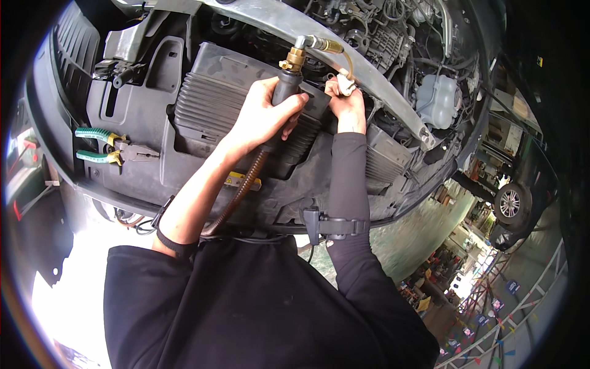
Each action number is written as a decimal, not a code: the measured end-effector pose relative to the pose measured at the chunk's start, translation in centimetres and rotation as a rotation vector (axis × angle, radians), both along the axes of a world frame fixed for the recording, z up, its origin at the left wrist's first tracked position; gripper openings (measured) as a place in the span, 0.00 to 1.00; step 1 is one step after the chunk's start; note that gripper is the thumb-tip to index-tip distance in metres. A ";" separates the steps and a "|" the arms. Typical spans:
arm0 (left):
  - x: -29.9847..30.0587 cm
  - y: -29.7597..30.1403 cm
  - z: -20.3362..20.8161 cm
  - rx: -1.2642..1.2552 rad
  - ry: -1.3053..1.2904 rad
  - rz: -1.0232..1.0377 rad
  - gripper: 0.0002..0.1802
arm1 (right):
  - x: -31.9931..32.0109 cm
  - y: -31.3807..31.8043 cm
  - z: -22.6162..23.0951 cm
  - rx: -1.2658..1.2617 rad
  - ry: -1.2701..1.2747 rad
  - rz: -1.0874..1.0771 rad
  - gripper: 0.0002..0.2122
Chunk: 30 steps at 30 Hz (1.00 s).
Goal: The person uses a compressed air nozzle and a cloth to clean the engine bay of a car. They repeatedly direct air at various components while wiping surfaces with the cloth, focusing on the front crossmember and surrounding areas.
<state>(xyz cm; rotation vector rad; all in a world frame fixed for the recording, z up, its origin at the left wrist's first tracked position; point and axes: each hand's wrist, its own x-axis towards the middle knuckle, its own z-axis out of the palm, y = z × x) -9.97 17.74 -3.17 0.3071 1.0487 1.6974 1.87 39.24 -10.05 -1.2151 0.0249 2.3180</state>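
My left hand (261,117) is wrapped round the upright black grip of an air tool (286,89), its thumb pressed on the side. A brass fitting (295,58) and a silver elbow sit on top of the tool. From the elbow a brass-coloured sleeve (330,46) leads right into a thin amber tube that bends down. A brown coiled hose (247,179) hangs from below my left hand. My right hand (348,109) is closed on a small white piece (346,85) by the lower end of that tube; its exact kind is unclear.
Green-handled pliers (117,147) lie on the black plastic cover (129,104) at the left. A ribbed black box (203,111) sits beneath my hands. Beyond runs a curved metal crossbar (319,31); a translucent reservoir (437,95) stands at the right of the engine bay.
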 end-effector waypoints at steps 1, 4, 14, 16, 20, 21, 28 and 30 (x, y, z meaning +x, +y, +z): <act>0.1 0.0 0.0 -0.010 0.010 -0.008 0.10 | 0.2 0.0 0.0 0.019 -0.027 0.001 0.08; 0.2 -0.1 0.0 -0.014 0.011 -0.019 0.09 | 0.4 0.3 -1.1 0.024 -0.002 0.003 0.10; -0.4 0.4 0.4 -0.075 0.066 -0.095 0.10 | -1.4 1.1 -3.7 -0.032 -0.185 0.033 0.11; -0.3 0.5 0.3 -0.084 0.071 -0.108 0.10 | -0.9 0.6 -2.5 -0.003 -0.058 0.044 0.12; -0.3 0.6 0.3 -0.102 0.110 -0.141 0.10 | -0.7 0.0 -2.8 0.027 -0.098 0.007 0.11; -0.3 0.7 0.3 -0.126 0.134 -0.158 0.10 | -0.9 0.0 -3.5 0.077 -0.091 0.018 0.11; 0.0 1.4 0.5 -0.236 0.199 -0.163 0.10 | -1.8 0.3 -5.8 0.275 -0.167 0.173 0.09; 0.2 1.4 0.5 -0.238 0.202 -0.164 0.10 | -1.2 -0.1 -4.4 0.145 -0.054 0.080 0.12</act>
